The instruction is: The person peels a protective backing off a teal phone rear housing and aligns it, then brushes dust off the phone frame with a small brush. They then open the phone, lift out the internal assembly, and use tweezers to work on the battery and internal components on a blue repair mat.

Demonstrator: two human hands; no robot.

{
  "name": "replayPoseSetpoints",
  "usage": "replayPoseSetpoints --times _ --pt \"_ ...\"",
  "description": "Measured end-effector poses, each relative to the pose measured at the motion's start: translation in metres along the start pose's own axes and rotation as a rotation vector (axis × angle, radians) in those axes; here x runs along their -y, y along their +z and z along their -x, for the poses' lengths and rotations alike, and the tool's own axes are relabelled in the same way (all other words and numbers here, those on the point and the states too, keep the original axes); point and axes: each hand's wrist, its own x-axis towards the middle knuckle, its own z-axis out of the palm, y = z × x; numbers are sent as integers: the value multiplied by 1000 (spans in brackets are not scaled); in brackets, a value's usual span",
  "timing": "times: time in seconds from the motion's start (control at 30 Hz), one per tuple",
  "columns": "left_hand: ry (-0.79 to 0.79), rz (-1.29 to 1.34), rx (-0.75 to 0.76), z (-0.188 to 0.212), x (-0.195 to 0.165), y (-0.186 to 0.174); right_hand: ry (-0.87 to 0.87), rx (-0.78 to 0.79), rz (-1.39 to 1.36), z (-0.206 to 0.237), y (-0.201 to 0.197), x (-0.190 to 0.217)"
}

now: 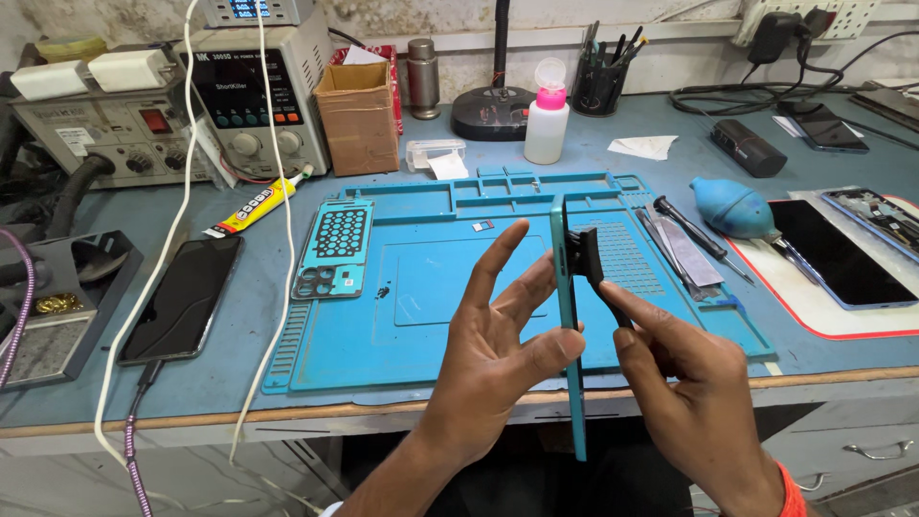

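Observation:
My left hand (493,354) holds a teal phone body (570,316) edge-on and upright above the front of the blue repair mat (412,287), thumb and fingers spread against its left face. My right hand (684,393) grips a black brush-like tool (589,260) and presses its head against the phone's right face near the top. A teal perforated back cover (335,251) lies flat on the mat's left part.
A dark phone (184,295) on a cable lies at the left, a glue tube (257,203) behind it. A power supply (251,96), cardboard box (359,115) and pink-capped bottle (548,115) stand at the back. A blue air blower (732,208), metal tools (682,239) and more phones (831,255) lie to the right.

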Motion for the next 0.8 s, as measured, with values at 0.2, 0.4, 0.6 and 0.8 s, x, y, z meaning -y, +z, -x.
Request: replayPoseSetpoints --times 0.2,0.4,0.6,0.8 --pt "72 24 10 0 1 0 27 20 14 1 -1 4" --pt "94 45 -25 -1 -3 -2 33 54 7 3 0 5" --pt "120 47 -62 -3 -9 -10 -23 115 33 4 -3 7" --pt "173 98 -41 -8 -21 -23 49 188 20 5 -12 1"
